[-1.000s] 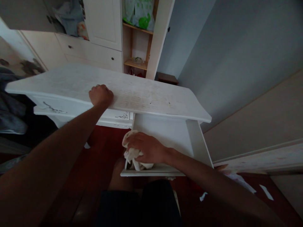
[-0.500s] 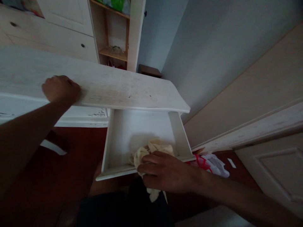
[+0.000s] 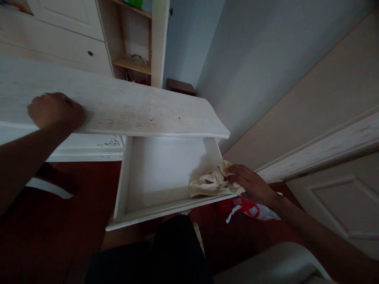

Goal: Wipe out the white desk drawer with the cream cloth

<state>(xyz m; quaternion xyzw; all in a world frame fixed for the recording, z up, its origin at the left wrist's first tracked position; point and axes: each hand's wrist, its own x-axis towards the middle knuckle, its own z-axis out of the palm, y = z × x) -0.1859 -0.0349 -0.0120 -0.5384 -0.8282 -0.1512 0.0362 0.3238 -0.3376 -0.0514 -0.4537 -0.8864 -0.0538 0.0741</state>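
A pulled-out white drawer (image 3: 160, 157) juts from under the tabletop towards me, its inside bare apart from a cream cloth (image 3: 209, 183). The crumpled cloth lies in the front right corner and laps over the right wall. My right hand (image 3: 247, 181) grips it at that corner, the fingers bent into the fabric. On the white tabletop (image 3: 133, 108), to the left of the drawer, my left hand (image 3: 56, 110) rests as a closed fist. Nothing shows in that fist. Dark smudges and small marks spot the tabletop.
Behind the table stands a white cabinet (image 3: 59, 47) with an open door (image 3: 160, 43) and wooden shelves. A grey-blue wall (image 3: 237, 59) runs along the right. Red and white plastic bags (image 3: 251, 209) lie on the red-brown floor below the drawer. My knees are under the drawer.
My right hand has moved the cloth from the drawer's front middle to its right corner. My left fist stays on the tabletop. The whole view has shifted slightly.
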